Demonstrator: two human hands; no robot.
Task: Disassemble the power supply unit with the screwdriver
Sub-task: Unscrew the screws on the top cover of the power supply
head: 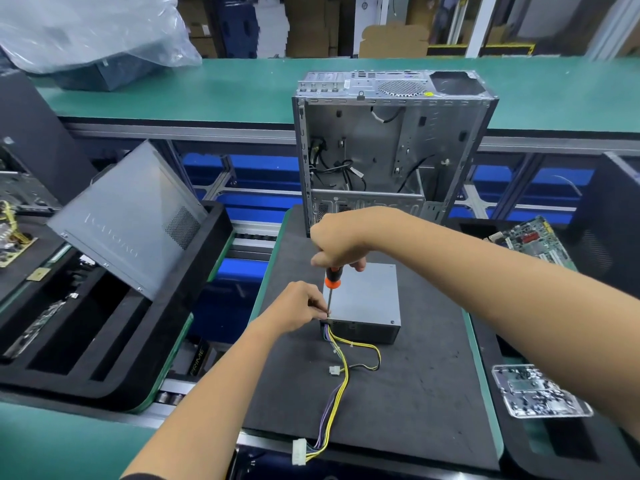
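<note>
We see the power supply unit (pixel 363 299) lying flat on the dark mat (pixel 398 393) that covers the surface, its grey top face up and its bundle of yellow and purple cables (pixel 341 379) trailing toward us to a white connector (pixel 299 452). Our right hand (pixel 341 242) is curled round the orange-and-black handle of the screwdriver (pixel 331 287), which stands nearly upright with its tip at the near-left corner of the unit's top. Our left hand (pixel 298 308) sits just beside that corner — its fingers (pixel 320 304) pressed together and pinching the thin shaft low down, close to the tip. Behind the unit stands an open, stripped computer case (pixel 391 147). To the left a grey side panel (pixel 131 220) leans in a black tray (pixel 173 323); to the right lies a green circuit board (pixel 533 242).
</note>
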